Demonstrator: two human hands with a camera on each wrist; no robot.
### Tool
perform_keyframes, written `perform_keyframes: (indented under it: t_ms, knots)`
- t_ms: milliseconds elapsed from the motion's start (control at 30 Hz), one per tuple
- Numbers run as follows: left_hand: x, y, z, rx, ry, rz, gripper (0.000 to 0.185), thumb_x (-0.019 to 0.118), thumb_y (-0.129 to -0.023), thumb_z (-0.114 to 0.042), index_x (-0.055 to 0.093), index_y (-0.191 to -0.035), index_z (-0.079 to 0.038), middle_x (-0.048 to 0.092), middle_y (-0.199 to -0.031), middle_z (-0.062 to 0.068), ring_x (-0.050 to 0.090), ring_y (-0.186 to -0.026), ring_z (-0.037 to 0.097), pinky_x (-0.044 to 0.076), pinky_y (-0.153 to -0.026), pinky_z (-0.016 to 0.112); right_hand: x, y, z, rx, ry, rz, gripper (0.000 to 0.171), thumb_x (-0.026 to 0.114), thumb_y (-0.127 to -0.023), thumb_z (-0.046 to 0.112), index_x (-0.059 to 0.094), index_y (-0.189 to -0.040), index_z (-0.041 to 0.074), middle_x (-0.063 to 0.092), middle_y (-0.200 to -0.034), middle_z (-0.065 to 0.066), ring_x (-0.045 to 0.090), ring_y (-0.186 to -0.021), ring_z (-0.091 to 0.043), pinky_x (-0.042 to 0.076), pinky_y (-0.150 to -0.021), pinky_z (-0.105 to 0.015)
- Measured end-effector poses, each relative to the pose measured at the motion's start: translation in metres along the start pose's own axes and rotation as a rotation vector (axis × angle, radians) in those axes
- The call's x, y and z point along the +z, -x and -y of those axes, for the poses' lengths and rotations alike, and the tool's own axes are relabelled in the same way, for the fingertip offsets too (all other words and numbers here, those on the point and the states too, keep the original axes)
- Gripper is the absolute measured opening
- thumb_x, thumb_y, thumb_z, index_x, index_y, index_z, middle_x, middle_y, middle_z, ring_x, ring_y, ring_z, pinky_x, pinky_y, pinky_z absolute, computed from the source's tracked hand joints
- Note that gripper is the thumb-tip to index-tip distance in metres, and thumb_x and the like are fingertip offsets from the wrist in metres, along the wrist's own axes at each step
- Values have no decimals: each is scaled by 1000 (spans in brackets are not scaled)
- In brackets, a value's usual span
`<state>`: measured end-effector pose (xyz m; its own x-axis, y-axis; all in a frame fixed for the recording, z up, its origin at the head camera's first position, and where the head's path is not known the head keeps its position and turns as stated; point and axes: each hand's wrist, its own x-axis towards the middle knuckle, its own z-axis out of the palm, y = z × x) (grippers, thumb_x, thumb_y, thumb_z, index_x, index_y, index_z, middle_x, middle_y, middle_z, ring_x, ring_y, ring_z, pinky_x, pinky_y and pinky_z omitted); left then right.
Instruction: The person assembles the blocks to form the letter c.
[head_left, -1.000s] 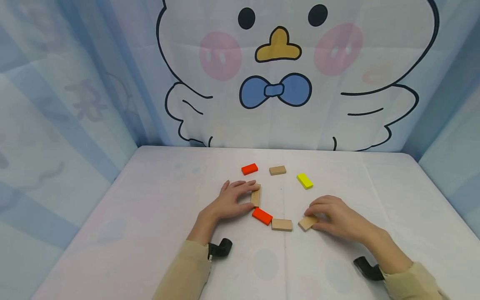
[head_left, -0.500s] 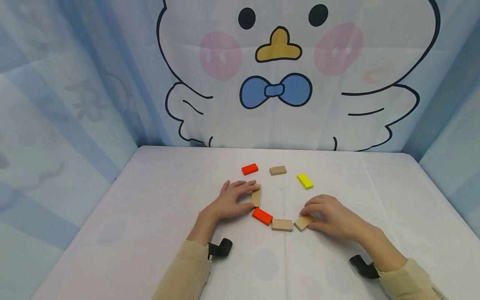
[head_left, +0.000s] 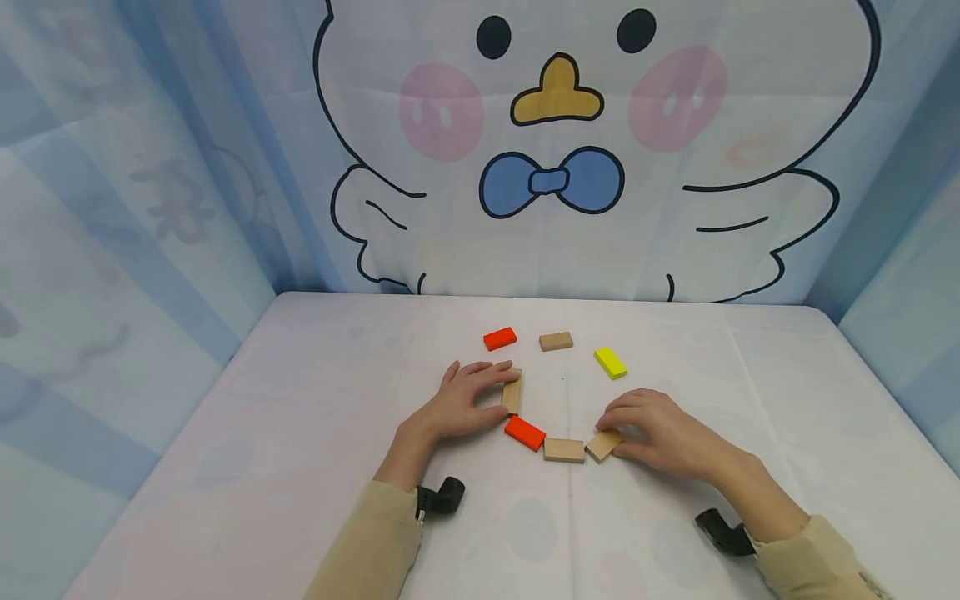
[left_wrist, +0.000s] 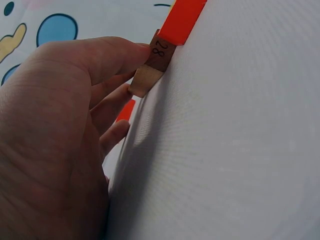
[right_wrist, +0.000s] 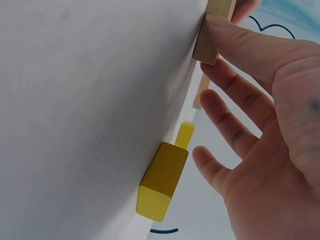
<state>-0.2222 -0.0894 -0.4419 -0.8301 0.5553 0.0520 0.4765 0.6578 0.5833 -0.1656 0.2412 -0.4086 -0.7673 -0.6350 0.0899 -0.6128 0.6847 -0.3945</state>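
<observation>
My left hand [head_left: 463, 404] holds a plain wooden block [head_left: 512, 393] between thumb at its near end and fingertips at its far end. The left wrist view shows "28" on this wooden block [left_wrist: 160, 51]. A red block [head_left: 525, 433] angles off its near end, followed by another plain wooden block [head_left: 564, 450]. At the right end of that curved row, my right hand [head_left: 663, 429] pinches a third wooden block [head_left: 602, 447], its corner right at the neighbouring block. Below the right hand's spread fingers, the right wrist view shows a yellow block [right_wrist: 162, 172], hidden in the head view.
Farther back on the white-covered table [head_left: 300, 467] lie a red block [head_left: 499, 338], a wooden block [head_left: 556, 341] and a yellow block [head_left: 611, 362], spaced apart. A printed cloth curtain [head_left: 551, 250] hangs behind the table's far edge.
My right hand has slid its wooden block a little to the left, narrowing the gap to the wooden block in the row. The left hand and its block have stayed put.
</observation>
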Motion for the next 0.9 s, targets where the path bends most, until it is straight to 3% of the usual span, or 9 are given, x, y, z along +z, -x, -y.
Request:
perform_keyframes:
  t_ms: [900]
  knots:
    - [0, -1, 1, 4, -3, 6, 53, 64, -96, -35, 55, -147, -26, 40, -158, -5, 30, -146, 24, -2, -120, 55, 2, -2, 0, -46, -3, -24, 29, 82, -82, 8, 76, -109, 18, 68, -112, 8, 59, -111, -25, 43, -99, -55]
